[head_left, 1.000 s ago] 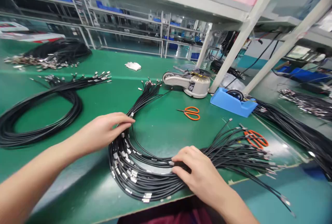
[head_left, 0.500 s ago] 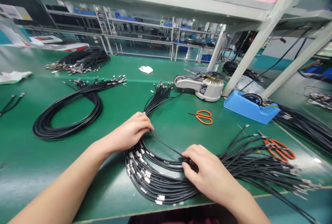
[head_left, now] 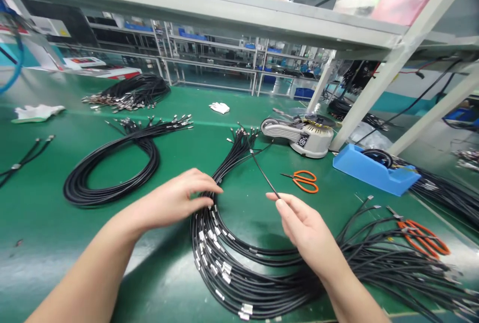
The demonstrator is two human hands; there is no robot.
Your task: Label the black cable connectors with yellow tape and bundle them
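Observation:
A curved bundle of black cables (head_left: 258,283) with small white labels lies on the green table in front of me. My right hand (head_left: 309,228) pinches one thin black cable (head_left: 264,173) between thumb and fingertips, lifted above the inside of the curve. That cable's other end lies towards the bundle's far connector ends (head_left: 243,138). At the left side of the bundle is my left hand (head_left: 187,196), its thumb and fingers apart around the cables without closing on them. Part of the bundle is hidden under my right wrist.
Orange-handled scissors (head_left: 306,181) lie right of centre, and a second orange pair (head_left: 424,238) rests by the cable ends. Behind are a grey tape dispenser (head_left: 314,138) and a blue tape holder (head_left: 374,168). A coiled cable bundle (head_left: 112,196) and white gloves (head_left: 219,107) are further left.
My right hand has risen off the bundle and drawn one cable up and away from it. My left hand's fingers have parted from their pinch. The view has shifted slightly.

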